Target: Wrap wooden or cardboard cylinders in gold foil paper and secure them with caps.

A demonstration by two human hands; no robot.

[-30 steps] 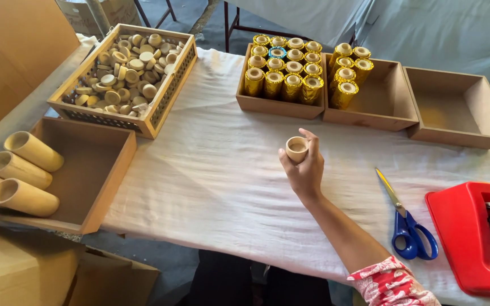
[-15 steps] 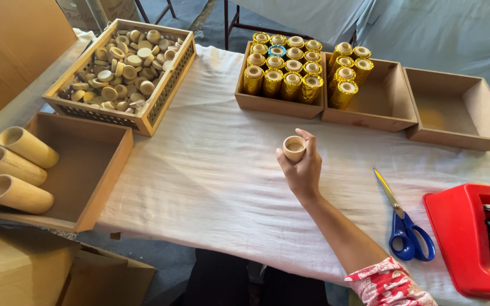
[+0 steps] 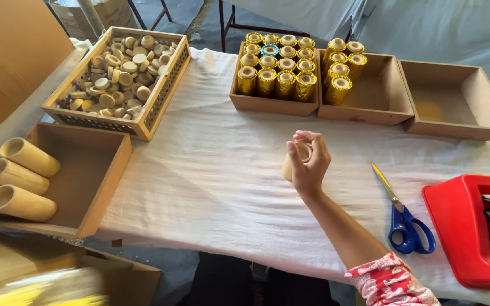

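My right hand (image 3: pixel 309 164) is closed around a small plain cardboard tube (image 3: pixel 290 165) in the middle of the white-clothed table (image 3: pixel 211 175), with the tube tipped towards the left. My left hand is out of view. Beyond the hand stands a brown box (image 3: pixel 272 103) packed with gold-wrapped tubes (image 3: pixel 276 65), one of them blue-topped. A second box (image 3: pixel 370 107) to its right holds several more gold tubes (image 3: pixel 340 67).
A wooden mesh-sided crate (image 3: pixel 160 96) of small round caps sits at the far left. A low box (image 3: pixel 86 187) at the near left holds long cardboard tubes (image 3: pixel 21 181). An empty box (image 3: pixel 455 105), blue-handled scissors (image 3: pixel 405 224) and a red tape dispenser (image 3: pixel 472 229) lie to the right.
My right hand has tipped the small tube from upright to leaning left and lowered it slightly. The view has shifted a little.
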